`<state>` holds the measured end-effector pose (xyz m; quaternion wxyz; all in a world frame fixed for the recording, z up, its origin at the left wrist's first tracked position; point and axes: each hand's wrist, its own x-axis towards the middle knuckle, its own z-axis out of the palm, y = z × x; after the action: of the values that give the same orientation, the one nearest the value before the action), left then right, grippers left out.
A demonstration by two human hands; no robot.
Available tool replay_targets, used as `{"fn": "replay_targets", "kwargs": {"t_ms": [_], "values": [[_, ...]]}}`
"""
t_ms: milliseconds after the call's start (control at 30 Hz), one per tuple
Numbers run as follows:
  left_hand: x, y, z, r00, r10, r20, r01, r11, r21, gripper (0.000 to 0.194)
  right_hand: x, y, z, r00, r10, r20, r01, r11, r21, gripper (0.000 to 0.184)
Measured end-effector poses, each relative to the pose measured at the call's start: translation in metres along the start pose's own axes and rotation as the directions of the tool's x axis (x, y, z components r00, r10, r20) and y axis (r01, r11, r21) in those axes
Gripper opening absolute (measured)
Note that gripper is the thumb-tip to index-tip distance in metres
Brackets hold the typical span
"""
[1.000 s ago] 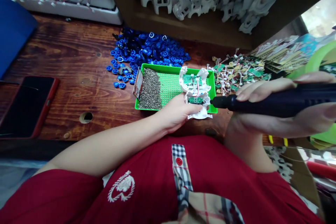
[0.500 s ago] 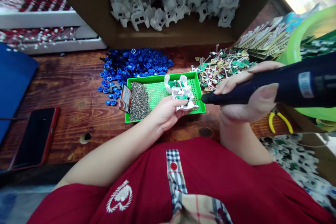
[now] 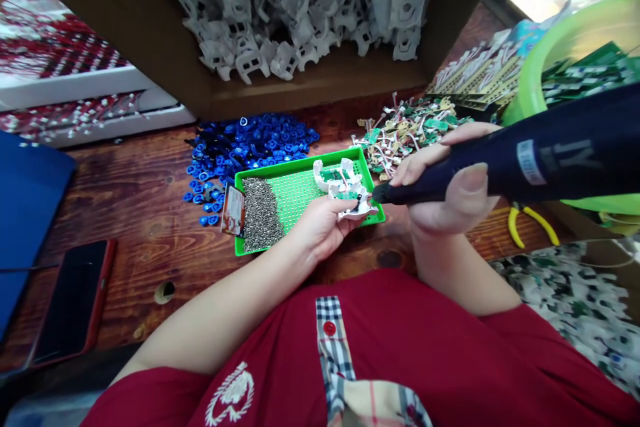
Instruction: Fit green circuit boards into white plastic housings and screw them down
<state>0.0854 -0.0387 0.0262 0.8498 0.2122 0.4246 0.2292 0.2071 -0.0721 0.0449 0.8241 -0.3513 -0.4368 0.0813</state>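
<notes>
My left hand (image 3: 325,223) grips a white plastic housing (image 3: 356,208) with small green circuit boards in it, above the right part of a green perforated tray (image 3: 295,193). The thumb presses on the lower half of the housing. Wrapped in my right hand (image 3: 450,197) is a dark electric screwdriver (image 3: 500,163), lying nearly level. Its tip points left and meets the right edge of the housing, though the exact contact is too small to make out. Many small metal screws (image 3: 263,213) fill the tray's left end.
Blue plastic parts (image 3: 255,140) are heaped behind the tray, wired circuit boards (image 3: 410,130) to its right. A box of white housings (image 3: 300,20) stands at the back. Yellow-handled pliers (image 3: 533,223) and a green tub (image 3: 533,80) are at right, a phone (image 3: 70,300) at left.
The screwdriver's tip has come left, from just beside the housing to its edge. The head view has shifted slightly. My left hand still holds the housing.
</notes>
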Motion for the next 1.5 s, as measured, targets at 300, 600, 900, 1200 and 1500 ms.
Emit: {"fn": "replay_targets", "kwargs": {"t_ms": [300, 600, 900, 1200, 1500], "values": [[-0.022, 0.023, -0.016, 0.999, 0.016, 0.048, -0.026, 0.98, 0.199, 0.023, 0.002, 0.01, -0.009, 1.0, -0.029, 0.003, 0.029, 0.999, 0.034, 0.021], [-0.067, 0.024, -0.058, 0.958, 0.257, -0.127, -0.215, 0.937, 0.275, 0.03, -0.011, 0.016, 0.001, 0.978, 0.097, 0.184, -0.114, 0.99, 0.087, 0.022], [-0.059, 0.009, -0.067, 0.977, 0.209, -0.028, -0.205, 0.972, 0.114, 0.036, -0.024, 0.029, 0.017, 0.944, 0.14, 0.298, -0.153, 0.988, 0.021, 0.019], [-0.051, 0.004, -0.071, 0.972, 0.234, 0.036, -0.237, 0.967, 0.091, 0.038, -0.027, 0.032, 0.023, 0.94, 0.154, 0.303, -0.173, 0.984, 0.038, 0.019], [-0.049, 0.004, -0.069, 0.971, 0.232, 0.051, -0.234, 0.971, 0.037, 0.033, -0.029, 0.031, 0.022, 0.921, 0.184, 0.344, -0.21, 0.977, 0.04, 0.016]]}}
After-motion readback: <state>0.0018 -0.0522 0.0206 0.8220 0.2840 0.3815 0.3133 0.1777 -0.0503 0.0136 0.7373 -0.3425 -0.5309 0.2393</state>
